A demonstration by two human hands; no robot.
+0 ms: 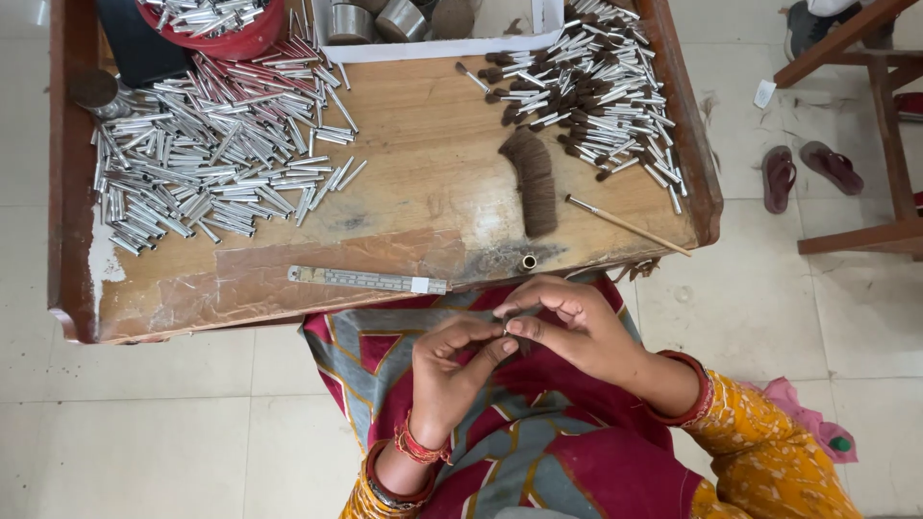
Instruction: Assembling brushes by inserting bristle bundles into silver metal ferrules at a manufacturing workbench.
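Hands meet below the wooden table [404, 125] edge: left hand [450, 370] and right hand [567, 327] pinch one small metal piece [506, 330] together. Beyond the edge lie a metal ruler [368, 280], a hair bundle [534, 181], silver tubes [207, 144] and finished brushes [601, 82].

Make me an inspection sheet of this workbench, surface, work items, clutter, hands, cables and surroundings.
Surface: worn wooden table, stained near its front edge.
Work items: small piece pinched between both hands, too small to identify.
Clutter: empty metal tubes heaped left; bristle-filled tubes right; brown hair bundle; thin stick; metal ruler; red bowl.
Hands: left hand and right hand meet over the lap, fingers closed.
Cables: nothing seen.
Surroundings: tiled floor, sandals, wooden frame.
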